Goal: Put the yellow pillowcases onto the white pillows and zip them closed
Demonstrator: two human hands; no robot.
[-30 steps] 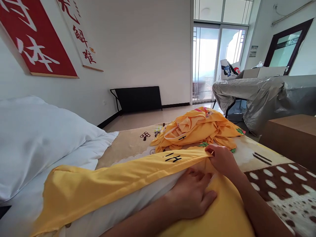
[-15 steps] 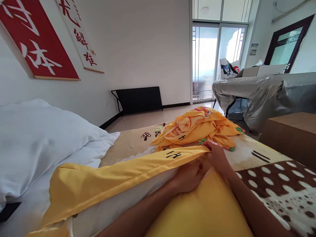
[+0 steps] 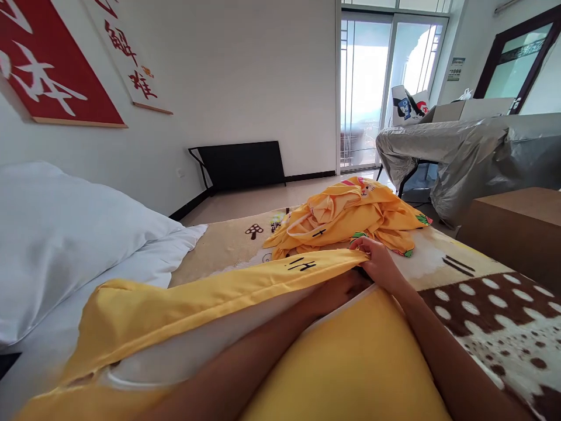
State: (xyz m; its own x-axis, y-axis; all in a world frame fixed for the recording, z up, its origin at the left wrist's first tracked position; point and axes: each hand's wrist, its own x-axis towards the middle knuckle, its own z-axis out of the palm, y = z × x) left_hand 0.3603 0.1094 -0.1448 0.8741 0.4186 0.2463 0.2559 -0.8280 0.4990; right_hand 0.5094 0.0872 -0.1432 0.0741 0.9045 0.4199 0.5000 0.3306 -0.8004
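A yellow pillowcase (image 3: 197, 304) with black "Hi" lettering lies across my lap area, its long side opening gaping and a white pillow (image 3: 175, 351) showing inside. My right hand (image 3: 377, 263) pinches the case's edge at the far right corner of the opening. Inside that opening is my left hand (image 3: 344, 287), its forearm lying along the white pillow. The left fingers are in shadow under the fabric, so what they hold is hidden.
A crumpled orange printed cloth (image 3: 350, 213) lies just beyond my hands on the patterned blanket (image 3: 491, 316). White pillows (image 3: 79, 240) are at the left. A brown box (image 3: 517, 234) and a plastic-covered table (image 3: 464, 146) stand at the right.
My left hand has pushed deeper into the corner of the pillowcase, and its fingers are now more covered. The right hand keeps its pinch on the edge. The view has tilted slightly down.
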